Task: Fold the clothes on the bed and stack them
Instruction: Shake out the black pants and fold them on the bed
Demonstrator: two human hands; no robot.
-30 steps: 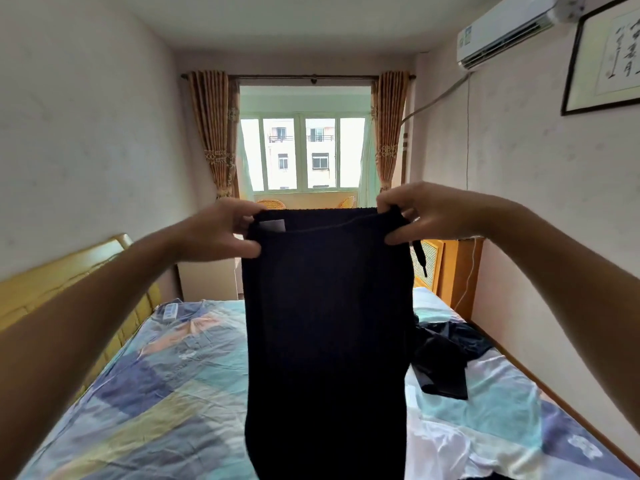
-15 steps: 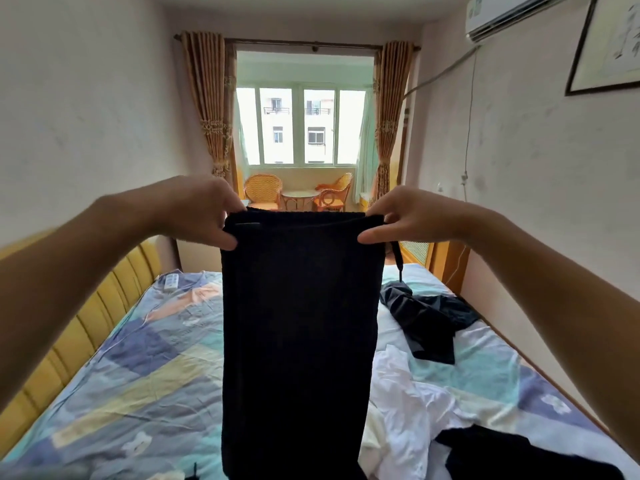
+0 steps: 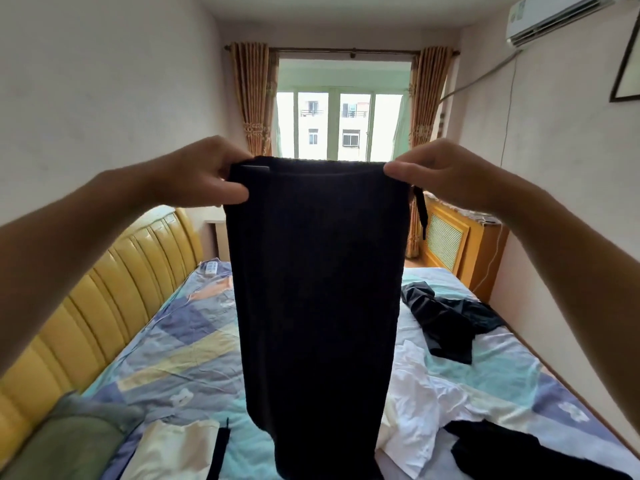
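Note:
A dark ribbed garment (image 3: 318,289) hangs straight down in front of me, held up by its top edge above the bed (image 3: 180,344). My left hand (image 3: 204,174) pinches its top left corner, by a grey label. My right hand (image 3: 440,171) pinches the top right corner, where a thin dark strap dangles. On the bed lie a crumpled black garment (image 3: 446,320), a white garment (image 3: 419,410), another black garment (image 3: 512,452) at the lower right, and a cream garment (image 3: 173,452) at the lower left. The hanging cloth hides the middle of the bed.
A yellow padded headboard (image 3: 104,296) runs along the bed's left side. A green-grey pillow (image 3: 65,441) lies at the lower left. A small remote (image 3: 211,269) sits at the bed's far end. A wooden radiator cover (image 3: 460,244) stands by the right wall.
The view has tilted down a little, showing more of the near bed with the cream garment and pillow. Both hands still hold the dark garment up by its top corners.

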